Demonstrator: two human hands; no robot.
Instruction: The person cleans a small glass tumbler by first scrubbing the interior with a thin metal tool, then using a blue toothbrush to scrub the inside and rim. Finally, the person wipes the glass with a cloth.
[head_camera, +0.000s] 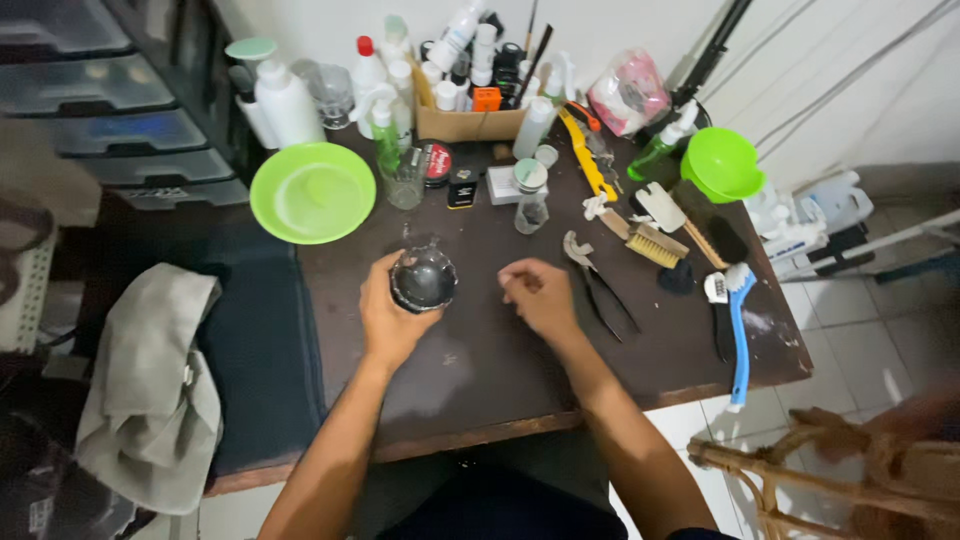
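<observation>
Small round dark glass jar (423, 279) sits upright at the centre of the frame on the dark brown table (480, 370), left hand (390, 315) fingers wrapped around it, while the right hand (537, 295), loosely curled and empty, rests just to its right.

There is just one view, from a camera on the person's head, looking steeply down over both forearms onto the dark brown wooden tabletop (520, 370). It sits close enough that the arms run out of the bottom edge. Beyond the fingers of the left hand (392, 312) and right hand (540, 296), the frame reaches the white wall (320, 25); white floor tiles (860, 340) show rightward.
</observation>
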